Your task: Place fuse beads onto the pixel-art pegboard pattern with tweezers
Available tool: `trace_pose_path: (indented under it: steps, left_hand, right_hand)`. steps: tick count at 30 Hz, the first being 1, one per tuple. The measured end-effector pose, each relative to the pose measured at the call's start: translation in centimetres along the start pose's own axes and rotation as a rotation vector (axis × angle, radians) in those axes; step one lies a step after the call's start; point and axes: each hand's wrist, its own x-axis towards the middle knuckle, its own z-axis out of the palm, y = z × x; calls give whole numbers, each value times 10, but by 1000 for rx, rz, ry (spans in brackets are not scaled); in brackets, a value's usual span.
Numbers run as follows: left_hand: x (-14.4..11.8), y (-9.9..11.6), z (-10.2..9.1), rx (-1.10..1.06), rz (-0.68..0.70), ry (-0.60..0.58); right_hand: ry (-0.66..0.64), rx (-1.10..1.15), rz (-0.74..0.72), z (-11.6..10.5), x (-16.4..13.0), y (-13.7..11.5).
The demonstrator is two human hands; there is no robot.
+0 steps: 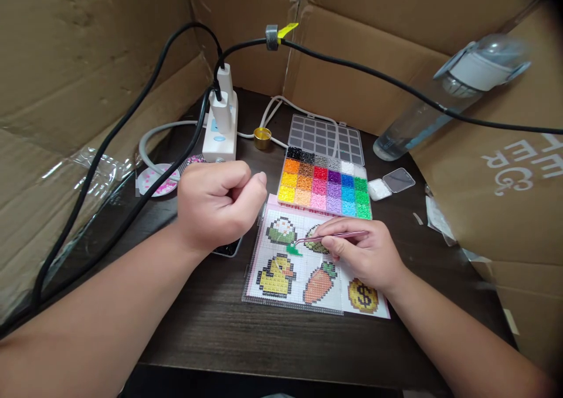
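My right hand pinches pink tweezers, whose tips reach left to a small cluster of green beads. The beads lie on a clear pegboard over a pattern sheet printed with pixel pictures, among them a duck, a carrot and a dollar coin. My left hand is closed in a fist, raised left of the sheet; whatever may be inside it is hidden. Just behind the sheet stands an open bead box with many coloured compartments, its clear lid folded back.
A power strip with plugged-in chargers stands at the back left, near a gold cup. Black cables hang across the view. A small white box and a leaning bottle are at right. Cardboard walls surround the table.
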Motion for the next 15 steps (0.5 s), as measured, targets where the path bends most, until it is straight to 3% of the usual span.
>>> trace_pose_path:
  steps: [11,15]
  left_hand:
    - [0,0,0,7,-5,-10]
    - [1,-1,-1,4,18,-4]
  right_hand:
    - [2,51,46,-1,-2,2]
    - [127,156,58,-11,1,4]
